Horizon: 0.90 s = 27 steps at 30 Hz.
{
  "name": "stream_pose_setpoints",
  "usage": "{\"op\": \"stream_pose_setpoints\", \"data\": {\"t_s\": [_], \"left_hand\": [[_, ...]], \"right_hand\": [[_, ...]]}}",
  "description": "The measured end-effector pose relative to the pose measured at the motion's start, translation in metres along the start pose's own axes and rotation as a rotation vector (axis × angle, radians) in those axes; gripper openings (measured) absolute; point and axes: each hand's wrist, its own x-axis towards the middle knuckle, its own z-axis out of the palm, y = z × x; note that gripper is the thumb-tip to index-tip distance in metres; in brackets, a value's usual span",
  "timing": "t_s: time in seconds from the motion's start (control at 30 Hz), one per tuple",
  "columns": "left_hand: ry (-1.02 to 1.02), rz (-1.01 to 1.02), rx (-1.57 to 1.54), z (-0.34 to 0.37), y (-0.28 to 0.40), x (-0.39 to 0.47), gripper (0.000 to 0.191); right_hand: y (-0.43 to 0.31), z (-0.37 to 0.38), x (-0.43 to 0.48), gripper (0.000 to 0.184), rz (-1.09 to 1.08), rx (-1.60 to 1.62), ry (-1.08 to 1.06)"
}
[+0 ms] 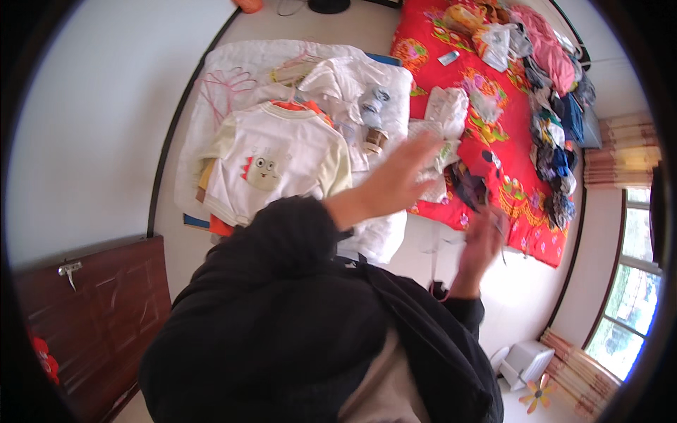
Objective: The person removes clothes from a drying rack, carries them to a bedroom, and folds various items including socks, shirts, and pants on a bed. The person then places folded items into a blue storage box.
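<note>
My left hand (394,177) reaches across the white-covered surface with its fingers spread and holds nothing; it is slightly blurred. Lower right, my right hand (481,246) is raised near the red bedspread, closed around a thin wire-like item (499,235) too blurred to name surely. A child's long-sleeved white shirt (270,164) with a cartoon dinosaur lies left of my left hand, a clothes hanger (292,100) at its neck. Beneath it, orange and yellow clothing edges show. Beyond my left hand lie rolled blue socks (374,106), a brown-and-white rolled item (375,140) and a white garment (338,79).
Pink hangers (227,87) lie on the white cover (381,232). On the red bedspread (423,31) are white folded clothes (447,111), a dark red garment (478,164), a plastic bag (494,45) and a long clothes heap (550,143). A brown door (106,312) stands lower left.
</note>
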Motion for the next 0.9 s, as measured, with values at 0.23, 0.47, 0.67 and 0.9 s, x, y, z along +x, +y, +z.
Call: {"op": "stream_pose_setpoints", "data": {"t_s": [0.23, 0.47, 0.67, 0.9], "left_hand": [[0.122, -0.173, 0.604, -0.123, 0.015, -0.085, 0.024], [0.386, -0.169, 0.787, -0.276, -0.033, -0.171, 0.013], [0.194, -0.304, 1.050, -0.445, -0.143, -0.187, 0.012], [-0.071, -0.356, 1.305, -0.549, -0.296, -0.119, 0.028]], "right_hand": [[0.018, 0.154, 0.005, 0.021, 0.443, 0.400, -0.791], [0.036, 0.274, -0.005, 0.034, 0.225, -0.022, -0.773], [0.065, 0.301, 0.010, 0.029, 0.422, 0.022, -0.463], [0.065, 0.293, -0.004, 0.031, 0.585, -0.033, -0.307]]}}
